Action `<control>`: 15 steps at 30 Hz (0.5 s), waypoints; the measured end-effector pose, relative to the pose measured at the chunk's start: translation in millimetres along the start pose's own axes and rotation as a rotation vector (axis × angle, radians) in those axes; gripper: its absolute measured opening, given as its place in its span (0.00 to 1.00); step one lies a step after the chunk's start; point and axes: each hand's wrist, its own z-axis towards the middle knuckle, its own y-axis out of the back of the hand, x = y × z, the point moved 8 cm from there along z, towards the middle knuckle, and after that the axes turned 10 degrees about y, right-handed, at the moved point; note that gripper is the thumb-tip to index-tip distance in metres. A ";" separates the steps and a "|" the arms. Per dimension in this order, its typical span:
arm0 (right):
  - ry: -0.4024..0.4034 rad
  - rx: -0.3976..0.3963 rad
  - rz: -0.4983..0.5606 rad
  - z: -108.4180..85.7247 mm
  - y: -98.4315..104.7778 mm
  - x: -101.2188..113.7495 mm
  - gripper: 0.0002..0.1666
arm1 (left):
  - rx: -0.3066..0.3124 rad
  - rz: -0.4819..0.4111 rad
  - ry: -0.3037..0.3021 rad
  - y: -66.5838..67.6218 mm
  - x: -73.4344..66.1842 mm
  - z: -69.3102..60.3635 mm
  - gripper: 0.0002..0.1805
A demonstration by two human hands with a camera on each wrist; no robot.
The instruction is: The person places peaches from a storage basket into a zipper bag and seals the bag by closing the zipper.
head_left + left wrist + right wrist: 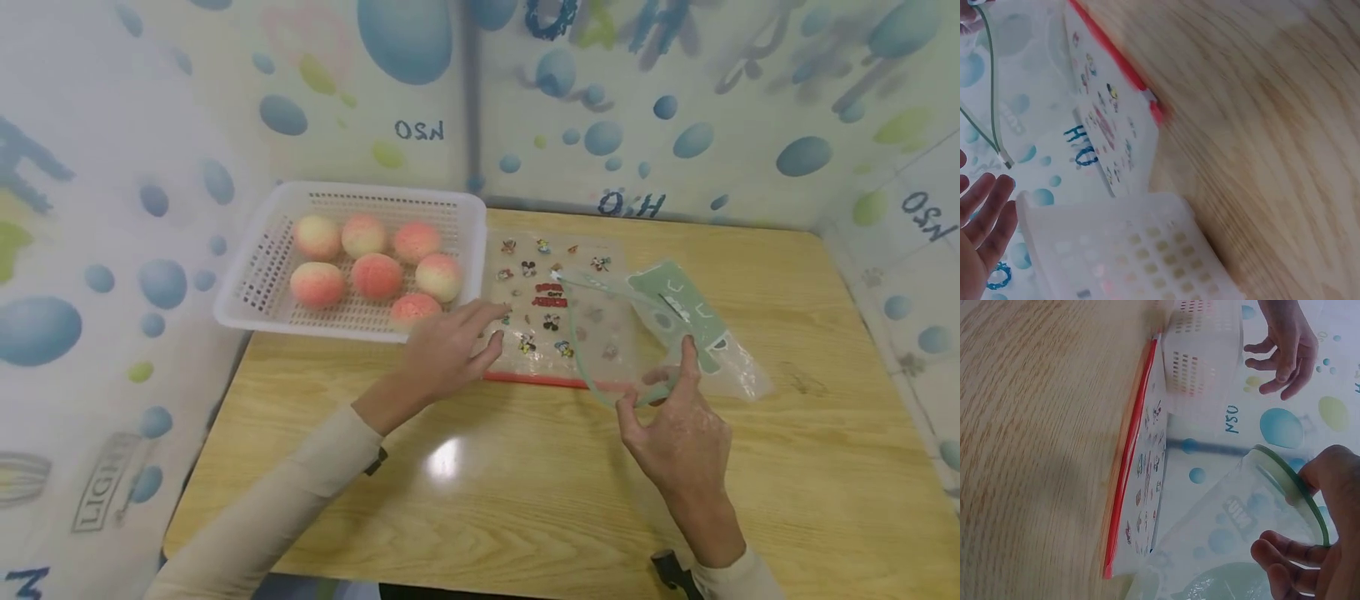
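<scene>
My right hand [678, 429] holds a clear zip bag [1210, 525] by its green-edged mouth, thumb on one side and fingers on the other. The mouth gapes wide, and the bag's green printed part [678, 304] trails over the table to the right. My left hand [450, 350] hovers beside the front right corner of a white plastic basket [251, 308], fingers spread and holding nothing. Inside the basket lie several pink-and-yellow peach-like balls [377, 277]. Between the hands, a clear cartoon-print bag [517, 350] with a red zip edge lies flat, partly seen through the green-edged bag.
A light wood table [525, 492] carries everything, its back edge against a wall [637, 100] printed with blue bubbles. Another patterned wall [90, 250] stands close on the left, beside the basket.
</scene>
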 end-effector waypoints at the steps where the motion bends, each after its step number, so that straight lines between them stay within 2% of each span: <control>1: -0.004 0.003 -0.001 -0.4 -0.3 -0.4 0.50 | 0.006 0.005 0.002 0.8 2.2 -1.3 0.20; 5: -0.026 0.027 0.003 -1.8 -2.7 -2.6 0.50 | -0.011 0.029 0.017 7.6 12.2 -6.5 0.20; 7: -0.031 0.037 0.006 -1.6 -3.9 -3.1 0.50 | -0.013 0.033 0.046 12.1 19.5 -7.4 0.20; 10: -0.026 0.037 0.014 -0.5 -4.7 -2.4 0.49 | 0.039 0.044 0.144 17.1 35.1 -5.3 0.20; 15: -0.014 0.003 0.028 -0.7 -5.2 -0.4 0.48 | 0.064 0.095 0.300 30.1 64.3 -0.2 0.20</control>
